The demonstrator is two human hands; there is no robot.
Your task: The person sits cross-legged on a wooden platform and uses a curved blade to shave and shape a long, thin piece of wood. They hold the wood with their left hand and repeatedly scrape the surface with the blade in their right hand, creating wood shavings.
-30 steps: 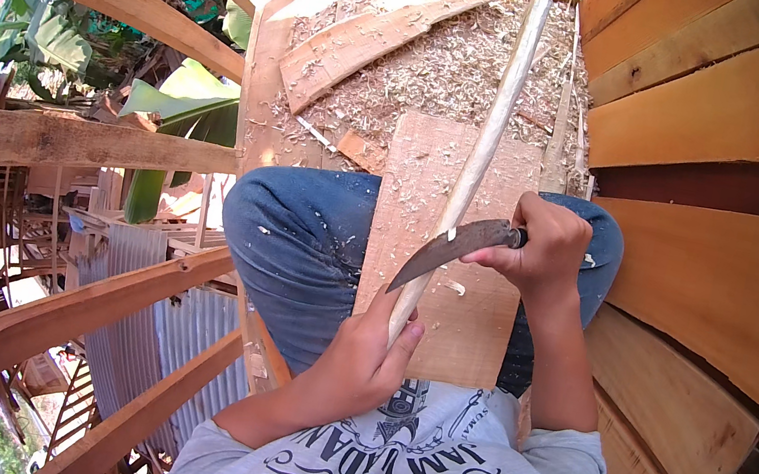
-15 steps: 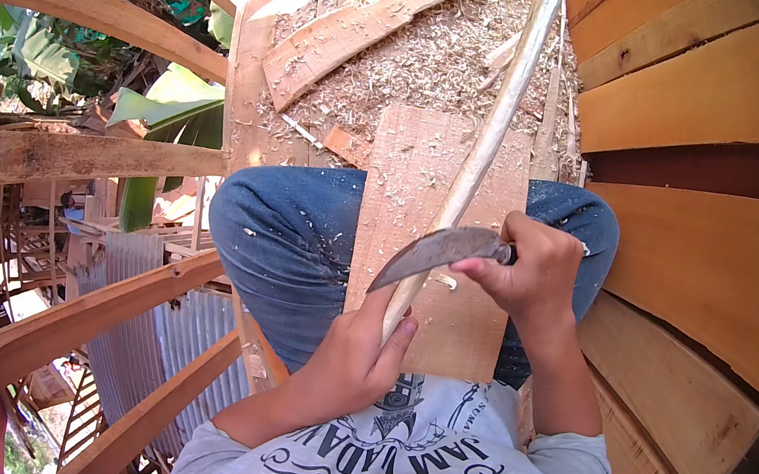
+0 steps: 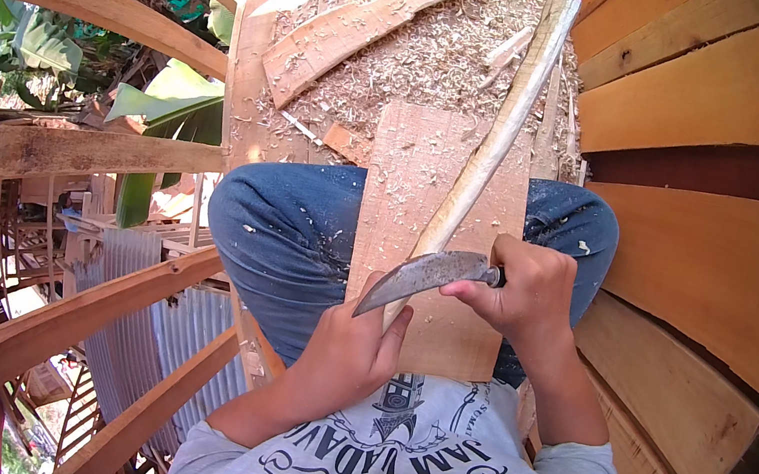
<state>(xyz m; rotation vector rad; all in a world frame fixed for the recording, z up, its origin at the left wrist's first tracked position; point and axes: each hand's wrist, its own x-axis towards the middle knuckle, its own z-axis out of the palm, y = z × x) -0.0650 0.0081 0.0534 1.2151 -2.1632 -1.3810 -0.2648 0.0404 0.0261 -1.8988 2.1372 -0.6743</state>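
My left hand (image 3: pixel 353 349) is closed round the near end of a long pale wooden stick (image 3: pixel 481 169), which slants away from me to the upper right. In my right hand (image 3: pixel 532 294) is the dark handle of a knife with a broad curved blade (image 3: pixel 429 274), gripped with the thumb toward the blade. The blade lies across the stick just above my left hand, its tip pointing down to the left. Under both, a flat wooden board (image 3: pixel 402 165) rests over my lap between my knees. Most of the knife handle is hidden by my fingers.
Wood shavings (image 3: pixel 412 55) cover the floor ahead, with a loose plank (image 3: pixel 354 35) among them. Wooden railing bars (image 3: pixel 68 162) run along my left, with banana leaves (image 3: pixel 169 104) beyond. A plank wall (image 3: pixel 710 260) stands close on my right.
The knife blade has slid a little along the stick toward me, with my right hand moving slightly down. The stick's far end has shifted right, and its broader face now shows.
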